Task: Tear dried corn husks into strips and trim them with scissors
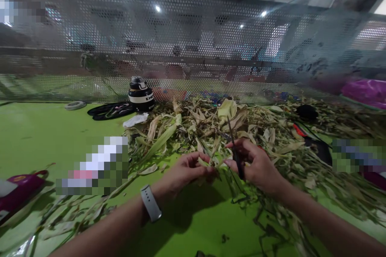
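Observation:
My left hand [191, 170], with a light watch strap on its wrist, is closed, pinching a small pale-green leafy plant piece [212, 163] between thumb and fingers. Across from it, my right hand [253, 164] is wrapped around the dark handles of a pair of scissors [238, 160]. A thin blade points up and away, over the dry leaves. The right thumb and fingertips come close to the right end of the plant piece; whether they touch it I cannot tell. Behind both hands spreads a heap of dried leaves and stalks [199, 118].
A black bottle with a white band [141, 95] stands at the back, beside a flat black item [110, 110] and a white ring [75, 105]. A perforated metal screen [187, 40] rises behind the green table [39, 128]. Purple plastic [366, 92] lies far right.

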A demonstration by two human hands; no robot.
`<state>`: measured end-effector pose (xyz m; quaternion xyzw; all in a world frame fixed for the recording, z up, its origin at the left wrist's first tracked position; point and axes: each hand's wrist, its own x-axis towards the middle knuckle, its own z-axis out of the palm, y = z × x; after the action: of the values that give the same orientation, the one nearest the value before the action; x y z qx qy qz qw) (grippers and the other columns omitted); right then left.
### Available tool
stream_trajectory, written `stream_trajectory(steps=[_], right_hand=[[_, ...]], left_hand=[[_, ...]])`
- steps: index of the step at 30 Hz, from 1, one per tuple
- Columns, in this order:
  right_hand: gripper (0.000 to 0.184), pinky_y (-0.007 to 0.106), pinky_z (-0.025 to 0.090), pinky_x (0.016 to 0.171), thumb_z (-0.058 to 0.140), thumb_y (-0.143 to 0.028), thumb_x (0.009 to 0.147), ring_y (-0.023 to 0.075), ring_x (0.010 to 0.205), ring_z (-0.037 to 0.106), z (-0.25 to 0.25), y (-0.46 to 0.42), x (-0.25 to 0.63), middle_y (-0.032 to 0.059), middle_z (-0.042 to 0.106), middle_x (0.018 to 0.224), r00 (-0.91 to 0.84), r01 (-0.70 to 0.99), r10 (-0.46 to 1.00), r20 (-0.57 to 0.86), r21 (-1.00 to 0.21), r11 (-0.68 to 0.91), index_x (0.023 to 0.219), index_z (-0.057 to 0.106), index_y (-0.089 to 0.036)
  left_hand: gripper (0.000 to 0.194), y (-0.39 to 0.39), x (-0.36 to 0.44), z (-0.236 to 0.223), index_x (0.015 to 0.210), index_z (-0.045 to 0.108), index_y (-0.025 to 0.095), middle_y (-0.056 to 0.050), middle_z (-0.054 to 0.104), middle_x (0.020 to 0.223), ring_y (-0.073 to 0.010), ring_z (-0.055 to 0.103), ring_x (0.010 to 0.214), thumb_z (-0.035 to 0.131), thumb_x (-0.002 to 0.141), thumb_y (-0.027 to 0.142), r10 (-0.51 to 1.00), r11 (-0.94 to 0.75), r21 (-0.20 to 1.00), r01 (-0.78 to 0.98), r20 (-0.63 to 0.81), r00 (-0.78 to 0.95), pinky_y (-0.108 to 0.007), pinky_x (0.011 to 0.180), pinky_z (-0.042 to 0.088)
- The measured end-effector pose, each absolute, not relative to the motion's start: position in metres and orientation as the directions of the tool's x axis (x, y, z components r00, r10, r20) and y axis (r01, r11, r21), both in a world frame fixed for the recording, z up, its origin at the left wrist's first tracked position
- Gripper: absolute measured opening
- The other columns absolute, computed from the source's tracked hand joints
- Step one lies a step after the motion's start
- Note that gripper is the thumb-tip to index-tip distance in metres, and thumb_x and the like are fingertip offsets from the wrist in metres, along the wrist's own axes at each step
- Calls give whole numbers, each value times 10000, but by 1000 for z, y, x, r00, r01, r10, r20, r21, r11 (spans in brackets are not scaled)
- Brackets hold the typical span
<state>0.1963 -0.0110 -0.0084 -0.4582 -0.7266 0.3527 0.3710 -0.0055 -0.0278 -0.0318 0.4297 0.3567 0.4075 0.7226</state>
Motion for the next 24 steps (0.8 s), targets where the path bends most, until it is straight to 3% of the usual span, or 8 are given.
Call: stream_trajectory(steps=[3, 8, 12, 19, 24], right_hand=[[357, 208, 430, 549, 645, -282, 683, 111, 600, 515, -10, -11, 195, -23, 547, 687, -301, 389, 932, 201, -867, 312, 1001, 507, -196], [304, 215, 448, 585, 638, -279, 692, 110, 622, 523, -13, -15, 190, -18, 545, 718, -229, 314, 932, 282, -884, 345, 951, 495, -208], [277, 218, 447, 577, 638, -279, 691, 111, 615, 517, -19, -19, 184, -22, 537, 708, -186, 257, 935, 302, -903, 343, 917, 491, -218], [324, 207, 416, 535, 643, -330, 688, 108, 596, 499, -14, -11, 184, -32, 514, 669, -286, 227, 950, 128, -954, 197, 929, 475, -192], [330, 202, 407, 534, 636, -348, 707, 112, 614, 490, -9, -13, 187, -24, 512, 688, -251, 307, 957, 143, -926, 219, 954, 483, -191]], left_hand=[[244, -30, -3, -34, 830, 564, 166, -19, 688, 669, -99, 607, 552, 719, 653, 235, 885, 299, 917, -266, -161, 437, -158, 468, 394], [298, -34, 5, -28, 861, 522, 176, -4, 688, 728, -117, 643, 658, 724, 652, 239, 975, 197, 892, -407, -134, 179, -167, 525, 439], [318, -37, 10, -27, 907, 499, 177, -23, 697, 748, -146, 659, 718, 704, 680, 265, 991, 128, 900, -416, -95, 98, -175, 539, 443], [335, -34, 6, -26, 902, 520, 187, -14, 697, 780, -139, 654, 726, 723, 649, 271, 985, 174, 883, -437, -160, 70, -177, 539, 446], [307, -26, -4, -21, 873, 535, 183, -9, 691, 781, -143, 646, 760, 718, 646, 279, 990, 23, 899, -438, -80, -112, -196, 577, 458]])
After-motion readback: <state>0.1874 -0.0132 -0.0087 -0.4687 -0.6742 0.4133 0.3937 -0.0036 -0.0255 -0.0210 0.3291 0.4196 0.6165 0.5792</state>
